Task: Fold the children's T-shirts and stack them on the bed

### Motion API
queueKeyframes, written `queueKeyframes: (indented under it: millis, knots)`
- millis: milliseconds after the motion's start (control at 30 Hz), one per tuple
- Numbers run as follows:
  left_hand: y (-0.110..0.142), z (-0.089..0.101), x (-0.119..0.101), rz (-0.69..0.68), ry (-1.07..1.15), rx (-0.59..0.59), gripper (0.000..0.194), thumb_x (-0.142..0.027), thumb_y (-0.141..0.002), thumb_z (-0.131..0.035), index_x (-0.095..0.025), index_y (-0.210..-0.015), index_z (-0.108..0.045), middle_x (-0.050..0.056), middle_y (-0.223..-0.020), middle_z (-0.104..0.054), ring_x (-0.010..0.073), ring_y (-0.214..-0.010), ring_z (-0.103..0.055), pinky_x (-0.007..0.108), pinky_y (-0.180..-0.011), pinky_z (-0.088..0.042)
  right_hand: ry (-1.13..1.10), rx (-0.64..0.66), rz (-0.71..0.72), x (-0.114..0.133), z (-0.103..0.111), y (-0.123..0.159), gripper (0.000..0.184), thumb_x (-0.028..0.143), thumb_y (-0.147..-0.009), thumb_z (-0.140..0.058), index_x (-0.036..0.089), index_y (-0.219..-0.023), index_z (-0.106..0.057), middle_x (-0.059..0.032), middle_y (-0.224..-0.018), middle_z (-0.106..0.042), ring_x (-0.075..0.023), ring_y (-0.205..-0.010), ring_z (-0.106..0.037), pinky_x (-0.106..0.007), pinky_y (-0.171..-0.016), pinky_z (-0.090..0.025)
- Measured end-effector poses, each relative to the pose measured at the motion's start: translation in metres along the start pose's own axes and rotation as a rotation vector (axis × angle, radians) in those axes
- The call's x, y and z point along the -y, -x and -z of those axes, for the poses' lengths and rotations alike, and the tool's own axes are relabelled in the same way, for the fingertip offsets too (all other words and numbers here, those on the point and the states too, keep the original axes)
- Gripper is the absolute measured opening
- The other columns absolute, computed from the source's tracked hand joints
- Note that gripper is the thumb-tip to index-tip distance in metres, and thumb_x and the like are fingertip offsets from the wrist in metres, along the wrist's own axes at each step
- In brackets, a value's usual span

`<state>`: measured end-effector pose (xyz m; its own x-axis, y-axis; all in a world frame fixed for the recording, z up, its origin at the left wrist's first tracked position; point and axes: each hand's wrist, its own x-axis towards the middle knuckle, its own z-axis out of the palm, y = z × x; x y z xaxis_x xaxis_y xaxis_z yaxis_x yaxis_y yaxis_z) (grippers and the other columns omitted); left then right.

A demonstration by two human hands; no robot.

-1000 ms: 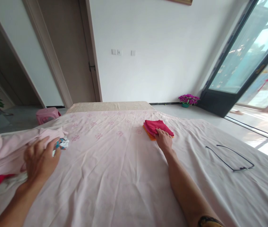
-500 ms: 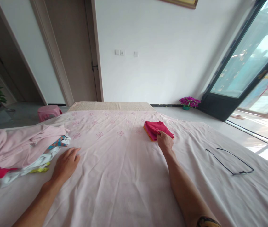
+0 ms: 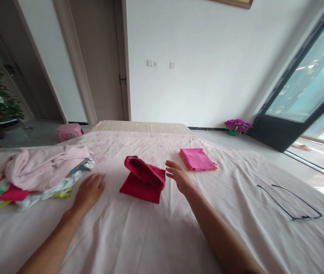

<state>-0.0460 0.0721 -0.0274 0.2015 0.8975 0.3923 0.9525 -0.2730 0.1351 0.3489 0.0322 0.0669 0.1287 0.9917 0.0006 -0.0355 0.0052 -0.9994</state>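
Note:
A dark red folded cloth (image 3: 143, 180) lies partly unfolded at the middle of the bed, its upper flap raised. Just right of it is my right hand (image 3: 179, 177), fingers apart and holding nothing. My left hand (image 3: 90, 190) rests palm down on the sheet, fingers stretched out, beside a heap of clothes. On top of that heap is a pale pink garment (image 3: 44, 167); red, white, blue-patterned and yellow-green pieces show beneath. Beyond my right hand sits a neat folded pink cloth (image 3: 197, 159) with an orange edge under it.
Black-framed glasses (image 3: 293, 205) lie on the right of the pale pink sheet (image 3: 139, 236). A pink stool (image 3: 69, 131) stands past the bed's left side. Purple flowers in a green pot (image 3: 237, 126) are on the floor by the glass door (image 3: 296, 91).
The dark red cloth has come off the folded stack to the middle of the bed, exposing the pink cloth. My right hand has moved left and let go of it.

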Motion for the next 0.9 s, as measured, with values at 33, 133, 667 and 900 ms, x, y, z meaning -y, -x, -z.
queueKeyframes:
  millis: [33, 133, 667, 900]
  knots:
    - [0.0, 0.002, -0.002, -0.005, 0.02, 0.003, 0.045, -0.036, -0.095, -0.037, -0.014, -0.126, -0.061, 0.015, -0.13, -0.062, 0.0254, -0.124, -0.055, 0.04, -0.108, -0.04, 0.139, 0.009, 0.055, -0.001, -0.002, 0.005, 0.038, 0.03, -0.073, -0.067, 0.023, -0.11, -0.068, -0.0069, -0.119, -0.066, -0.024, -0.11, -0.061, -0.041, -0.094, -0.049]
    - [0.002, 0.01, -0.012, -0.025, 0.114, 0.005, 0.041, -0.038, -0.094, -0.04, -0.016, -0.12, -0.064, 0.012, -0.126, -0.064, 0.0245, -0.121, -0.057, 0.038, -0.107, -0.04, 0.486, 0.289, 0.2, 0.002, -0.01, 0.017, 0.04, 0.042, -0.08, -0.065, 0.026, -0.117, -0.068, -0.0061, -0.124, -0.064, -0.0261, -0.118, -0.056, -0.044, -0.101, -0.044]
    - [0.019, 0.049, -0.121, 0.111, 0.527, 0.292, 0.033, -0.04, -0.085, -0.056, -0.024, -0.114, -0.061, 0.004, -0.105, -0.071, 0.0203, -0.097, -0.067, 0.029, -0.081, -0.048, -0.111, 0.042, 0.116, -0.007, -0.004, -0.015, 0.017, 0.038, -0.079, -0.057, 0.021, -0.077, -0.059, -0.0022, -0.07, -0.063, -0.0189, -0.066, -0.061, -0.033, -0.062, -0.053]
    - [0.004, 0.045, -0.105, 0.199, 0.502, 0.047, 0.018, -0.034, -0.089, -0.047, -0.025, -0.1, -0.058, 0.002, -0.099, -0.072, 0.0184, -0.09, -0.068, 0.028, -0.08, -0.049, 0.037, -0.384, 0.187, -0.018, 0.031, -0.021, 0.025, 0.033, -0.074, -0.056, 0.022, -0.094, -0.064, -0.0033, -0.091, -0.067, -0.0193, -0.082, -0.063, -0.032, -0.071, -0.051]
